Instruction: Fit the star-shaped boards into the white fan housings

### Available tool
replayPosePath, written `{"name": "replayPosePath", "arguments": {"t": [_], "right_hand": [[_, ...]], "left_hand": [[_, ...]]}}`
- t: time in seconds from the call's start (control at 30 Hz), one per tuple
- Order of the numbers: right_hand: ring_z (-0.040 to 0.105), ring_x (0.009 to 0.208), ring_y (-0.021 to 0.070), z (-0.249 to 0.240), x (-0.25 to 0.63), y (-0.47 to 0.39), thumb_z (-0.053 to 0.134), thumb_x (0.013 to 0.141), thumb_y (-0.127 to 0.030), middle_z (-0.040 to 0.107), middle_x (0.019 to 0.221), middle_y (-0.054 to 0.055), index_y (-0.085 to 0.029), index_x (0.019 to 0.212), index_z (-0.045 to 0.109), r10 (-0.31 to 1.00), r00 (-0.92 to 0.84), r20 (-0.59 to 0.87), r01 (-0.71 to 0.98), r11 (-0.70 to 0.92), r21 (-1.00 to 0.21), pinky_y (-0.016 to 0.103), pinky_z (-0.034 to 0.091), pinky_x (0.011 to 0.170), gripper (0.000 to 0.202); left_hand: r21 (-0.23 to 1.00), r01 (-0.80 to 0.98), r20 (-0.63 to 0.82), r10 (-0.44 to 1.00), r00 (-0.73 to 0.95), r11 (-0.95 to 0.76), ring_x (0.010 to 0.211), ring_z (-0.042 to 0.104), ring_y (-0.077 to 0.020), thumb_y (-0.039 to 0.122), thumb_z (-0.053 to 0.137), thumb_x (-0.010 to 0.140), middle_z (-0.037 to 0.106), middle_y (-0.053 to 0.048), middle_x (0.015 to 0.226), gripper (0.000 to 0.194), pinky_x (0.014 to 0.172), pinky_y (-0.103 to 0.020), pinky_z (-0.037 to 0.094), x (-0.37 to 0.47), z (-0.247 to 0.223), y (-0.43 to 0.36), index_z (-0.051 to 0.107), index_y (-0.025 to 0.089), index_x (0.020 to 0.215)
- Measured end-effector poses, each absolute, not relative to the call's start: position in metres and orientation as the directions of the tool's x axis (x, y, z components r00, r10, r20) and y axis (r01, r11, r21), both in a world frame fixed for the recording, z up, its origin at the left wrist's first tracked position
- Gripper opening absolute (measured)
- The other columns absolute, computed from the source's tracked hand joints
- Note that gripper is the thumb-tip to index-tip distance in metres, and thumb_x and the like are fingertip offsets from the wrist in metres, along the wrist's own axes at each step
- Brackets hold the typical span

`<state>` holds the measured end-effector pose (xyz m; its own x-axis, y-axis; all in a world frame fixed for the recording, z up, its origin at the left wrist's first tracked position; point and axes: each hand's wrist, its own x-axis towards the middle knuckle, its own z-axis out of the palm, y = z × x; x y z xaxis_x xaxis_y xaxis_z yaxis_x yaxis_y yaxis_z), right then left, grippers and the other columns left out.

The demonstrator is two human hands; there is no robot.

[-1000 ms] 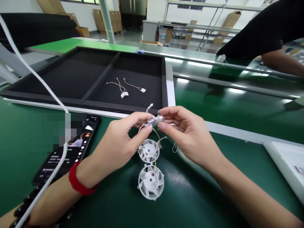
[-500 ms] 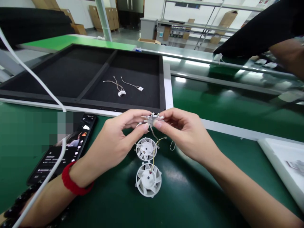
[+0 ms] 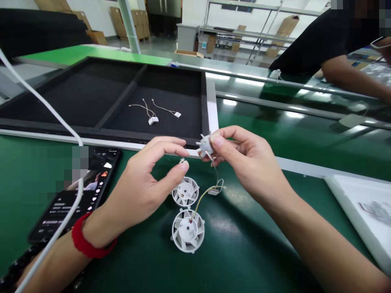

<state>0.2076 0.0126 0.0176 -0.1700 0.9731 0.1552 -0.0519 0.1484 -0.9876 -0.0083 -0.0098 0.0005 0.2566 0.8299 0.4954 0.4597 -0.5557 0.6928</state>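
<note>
Between thumb and fingers, my right hand (image 3: 244, 158) grips a small whitish spoked part (image 3: 205, 145), with a thin cable hanging from it. Just left of that part is my left hand (image 3: 149, 181), its thumb and fingers apart; a tiny pale piece (image 3: 182, 161) shows at the thumb tip, and whether it is held is unclear. Below the hands two white round fans lie on the green table, a smaller one (image 3: 185, 191) behind a larger one (image 3: 187, 230). A yellowish wire runs from the larger fan toward a small white tag (image 3: 214, 191).
A black divided tray (image 3: 125, 91) behind my hands bears several small cables with white tags (image 3: 177, 115). A phone (image 3: 76, 195) lies at left under a white cable (image 3: 58, 116). A white foam box (image 3: 360, 215) stands at right. A person's arm (image 3: 351, 77) reaches in at back right.
My hands have moved apart. The spoked part, earlier between both hands, is now in my right hand, tilted and shifted right. My left hand has let go of it. The other person's arm has moved.
</note>
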Motion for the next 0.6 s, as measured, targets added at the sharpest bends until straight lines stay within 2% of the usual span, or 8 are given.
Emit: {"name": "replayPosePath", "arguments": {"t": [0.17,0.33,0.47,0.6], "right_hand": [[0.075,0.071,0.0063,0.0220,0.2056,0.0091,0.088,0.091,-0.044,0.078,0.078,-0.006,-0.020,0.093,0.075,0.939,-0.317,0.136,-0.117,0.104,-0.988,0.012,0.060,0.064,0.027],[0.072,0.071,0.0053,0.0212,0.2066,0.0088,0.087,0.090,-0.050,0.073,0.082,-0.005,-0.019,0.092,0.074,0.915,-0.378,0.141,-0.138,0.095,-0.986,0.012,0.060,0.066,0.034],[0.068,0.072,0.0058,0.0198,0.2076,0.0084,0.083,0.095,-0.047,0.071,0.082,-0.005,-0.019,0.094,0.075,0.888,-0.444,0.119,-0.110,0.078,-0.991,0.014,0.060,0.069,0.029],[0.067,0.072,0.0066,0.0189,0.2085,0.0082,0.082,0.097,-0.047,0.070,0.084,-0.005,-0.021,0.092,0.076,0.878,-0.466,0.110,-0.091,0.076,-0.993,0.015,0.059,0.069,0.027]], "left_hand": [[0.718,0.394,0.511,0.819,0.261,-0.574,0.115,0.070,-0.0106,0.022,0.068,0.103,0.075,0.003,0.121,0.017,0.105,-0.017,0.054,-0.0061,-0.0005,-0.0096,0.070,0.025,0.120],[0.656,0.414,0.530,0.776,0.342,-0.631,0.112,0.071,-0.0103,0.015,0.064,0.106,0.077,0.004,0.122,0.020,0.103,-0.016,0.054,-0.0049,0.0003,-0.0098,0.075,0.027,0.118],[0.635,0.466,0.484,0.788,0.382,-0.616,0.115,0.072,-0.0166,0.015,0.060,0.107,0.076,0.002,0.128,0.026,0.103,-0.027,0.057,-0.0049,-0.0007,-0.0087,0.076,0.030,0.122],[0.535,0.532,0.541,0.750,0.381,-0.656,0.109,0.074,-0.0224,0.018,0.064,0.104,0.079,-0.001,0.117,0.014,0.101,-0.038,0.056,-0.0069,-0.0020,-0.0070,0.075,0.026,0.108]]}}
